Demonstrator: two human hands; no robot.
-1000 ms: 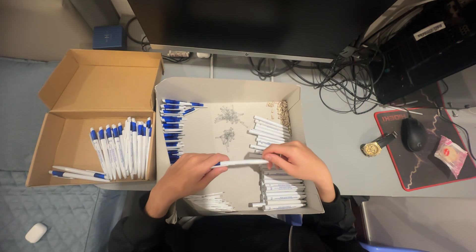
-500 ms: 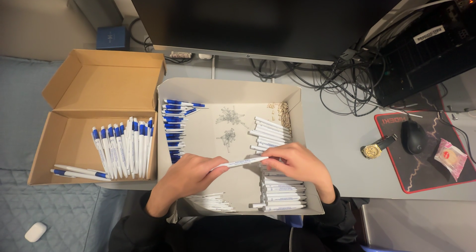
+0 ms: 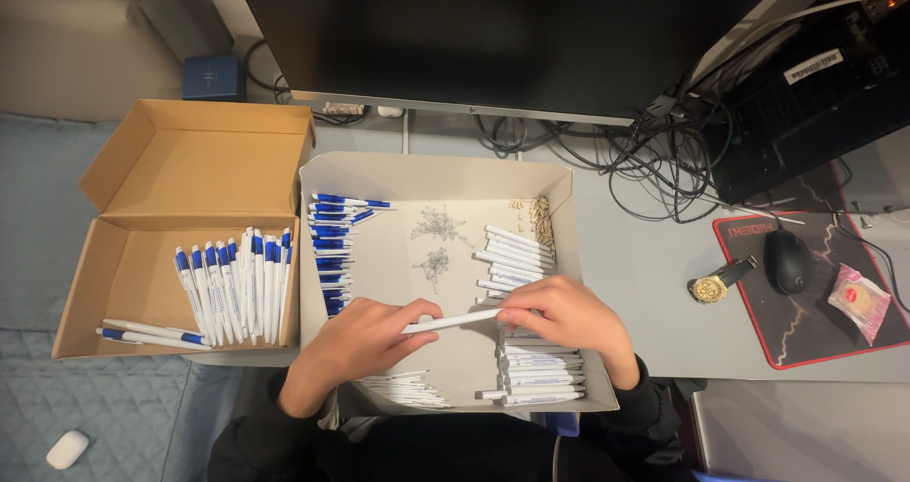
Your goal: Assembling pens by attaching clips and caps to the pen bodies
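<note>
Both hands hold one white pen barrel (image 3: 453, 321) level over the middle of a shallow white box (image 3: 436, 174). My left hand (image 3: 365, 342) pinches its left end and my right hand (image 3: 561, 318) grips its right end. Under my right hand lie stacks of white barrels (image 3: 538, 373). More white barrels (image 3: 514, 252) lie further back. Blue pen parts (image 3: 334, 250) line the box's left side. Small springs (image 3: 437, 224) and a cluster of thin tan parts (image 3: 539, 218) lie near the back.
A brown cardboard box (image 3: 180, 169) at the left holds finished blue-and-white pens (image 3: 232, 288). A monitor (image 3: 493, 36), tangled cables (image 3: 654, 160), a mouse (image 3: 787, 260) on a black mat, a gold watch (image 3: 713, 285) and a wrapped snack (image 3: 859, 300) are at the right.
The hands have hardly moved. The white barrel stays held between them at nearly the same spot over the box.
</note>
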